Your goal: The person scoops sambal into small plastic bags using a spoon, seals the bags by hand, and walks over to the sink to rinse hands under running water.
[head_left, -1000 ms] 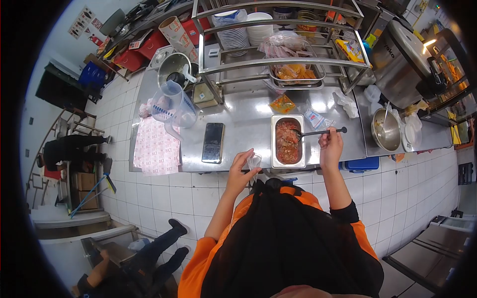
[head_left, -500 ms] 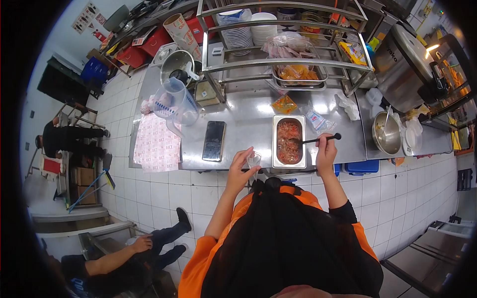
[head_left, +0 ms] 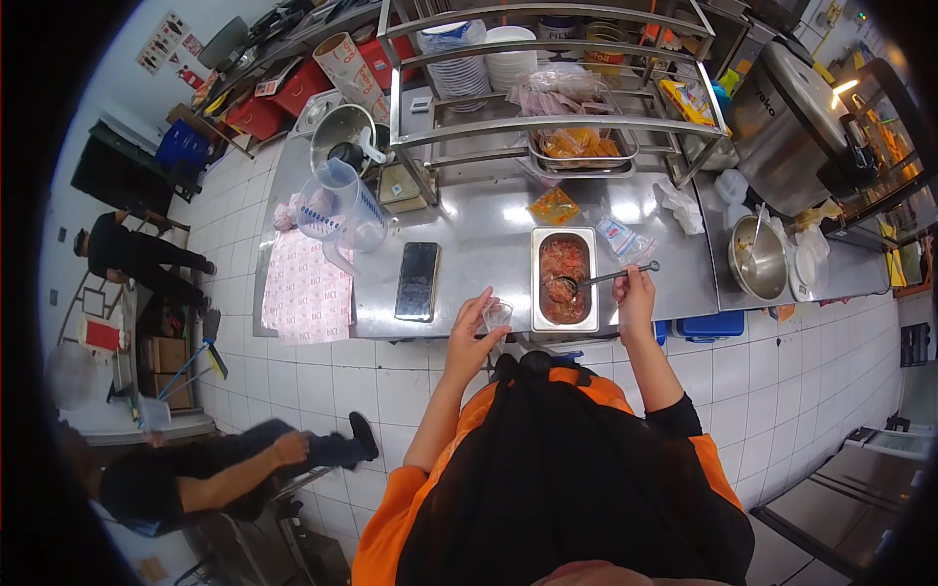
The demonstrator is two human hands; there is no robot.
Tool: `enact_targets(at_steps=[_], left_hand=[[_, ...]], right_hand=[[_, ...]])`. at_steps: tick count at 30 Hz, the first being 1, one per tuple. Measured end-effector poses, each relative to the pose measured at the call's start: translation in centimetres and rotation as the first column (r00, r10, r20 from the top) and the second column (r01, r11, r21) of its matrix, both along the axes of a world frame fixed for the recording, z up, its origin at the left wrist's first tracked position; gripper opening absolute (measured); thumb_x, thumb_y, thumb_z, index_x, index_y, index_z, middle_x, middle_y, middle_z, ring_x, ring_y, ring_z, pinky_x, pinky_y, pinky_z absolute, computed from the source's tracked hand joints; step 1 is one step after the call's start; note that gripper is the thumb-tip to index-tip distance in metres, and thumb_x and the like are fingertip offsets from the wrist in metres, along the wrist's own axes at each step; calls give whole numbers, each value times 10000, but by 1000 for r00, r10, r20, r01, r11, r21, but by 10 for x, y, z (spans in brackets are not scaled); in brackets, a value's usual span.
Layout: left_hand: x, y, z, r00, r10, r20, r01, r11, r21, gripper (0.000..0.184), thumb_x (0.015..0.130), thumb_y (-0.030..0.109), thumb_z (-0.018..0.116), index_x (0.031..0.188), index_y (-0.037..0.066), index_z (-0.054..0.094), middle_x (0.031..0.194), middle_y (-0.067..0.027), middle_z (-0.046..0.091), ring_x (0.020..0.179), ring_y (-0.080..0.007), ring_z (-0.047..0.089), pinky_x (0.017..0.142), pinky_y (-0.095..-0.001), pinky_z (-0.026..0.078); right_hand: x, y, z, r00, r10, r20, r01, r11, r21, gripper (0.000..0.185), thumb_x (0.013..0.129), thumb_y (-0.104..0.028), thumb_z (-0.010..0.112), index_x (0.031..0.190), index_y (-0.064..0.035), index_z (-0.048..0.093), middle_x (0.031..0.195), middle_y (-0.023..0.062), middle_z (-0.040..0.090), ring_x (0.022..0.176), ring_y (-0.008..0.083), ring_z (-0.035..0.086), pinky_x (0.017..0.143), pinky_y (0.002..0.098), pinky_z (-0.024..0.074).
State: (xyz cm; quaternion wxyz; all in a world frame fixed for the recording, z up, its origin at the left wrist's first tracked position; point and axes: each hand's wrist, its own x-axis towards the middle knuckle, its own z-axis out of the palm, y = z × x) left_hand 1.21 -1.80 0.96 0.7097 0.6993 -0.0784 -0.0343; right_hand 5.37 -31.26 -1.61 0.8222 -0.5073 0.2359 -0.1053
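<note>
My left hand (head_left: 469, 330) is closed around a small clear plastic cup (head_left: 497, 313), just left of a steel food pan (head_left: 536, 293) at the counter's front edge. Inside the pan lies a wet, chopped red mixture (head_left: 565, 254); its exact kind I cannot tell. My right hand (head_left: 636, 297), to the right of the pan, grips the handle of a dark spoon (head_left: 614, 276). The spoon's bowl rests in the mixture near the pan's middle, with its rim showing.
Left on the steel counter lie a phone (head_left: 418, 281), a clear measuring jug (head_left: 362, 220) and printed paper (head_left: 308, 293). Behind the pan are a plastic bag (head_left: 625, 237) and a steel rack (head_left: 557, 134). A mixing bowl (head_left: 759, 259) stands right. Two other people are at left.
The spoon has shifted slightly left in the mixture and its bowl now shows more. My left hand with the cup has barely moved. The person at lower left has changed posture.
</note>
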Motion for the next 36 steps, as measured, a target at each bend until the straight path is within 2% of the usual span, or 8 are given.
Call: enact_targets(at_steps=[5,9,12,17,20,28,31,36], left_hand=[[0,0,5,998,31,-53,-29,999,26,690,768,-84,695,1396,54,445,1244,-76,453,1197,-197,500,928,-307,509],[2,-1,3,999,15,-38,-16,1000,-11,683,770,-79,696,1392,71,456,1254,-66,439,1215,-195,485,929,-319,505],[3,-2,4,999,22,-44,-22,1000,1,676,770,-74,699,1386,74,464,1257,-63,436,1227,-197,477,937,-327,498],[3,1,3,999,8,-44,-7,1000,14,662,772,-63,704,1379,68,471,1257,-63,437,1238,-204,474,953,-335,486],[-1,3,4,999,-5,-49,6,1000,26,651,775,-54,706,1372,61,477,1256,-65,443,1236,-205,477,956,-333,484],[3,3,10,997,-33,-64,38,995,92,647,760,-42,726,1356,66,500,1235,-59,469,1213,-189,497,968,-340,463],[2,3,9,997,-26,-67,31,996,88,645,758,-41,727,1353,68,505,1231,-60,471,1202,-187,503,972,-341,451],[1,3,7,999,-23,-48,26,998,62,631,763,-42,723,1349,56,508,1226,-63,473,1201,-191,503,974,-334,448]], right_hand=[[7,0,42,990,-19,137,20,1000,-3,186,986,-220,496,900,-59,536,641,-5,488,530,62,405,482,204,308],[10,-1,8,1000,11,-9,-11,1000,-9,179,988,-223,490,902,-72,534,642,-11,492,538,61,411,487,199,309],[8,-1,-4,999,-1,41,0,1000,17,181,992,-231,484,905,-80,533,645,-13,497,543,64,415,489,198,309],[11,2,-4,998,11,61,3,974,-226,225,1010,-248,459,900,-65,531,657,-8,493,583,62,427,534,205,335],[20,-3,12,989,19,149,25,957,-289,222,1013,-235,451,902,-61,532,670,-7,497,593,63,427,542,213,343],[39,-13,39,943,297,150,-135,754,-643,188,1002,-172,464,906,-31,543,675,3,491,627,74,465,589,233,388],[32,-8,42,913,377,157,-162,688,-707,184,1000,-163,464,915,-21,544,668,20,500,621,82,475,581,245,390],[18,0,30,916,373,144,-195,731,-655,192,1001,-169,461,916,-20,547,656,16,502,607,80,466,563,239,377]])
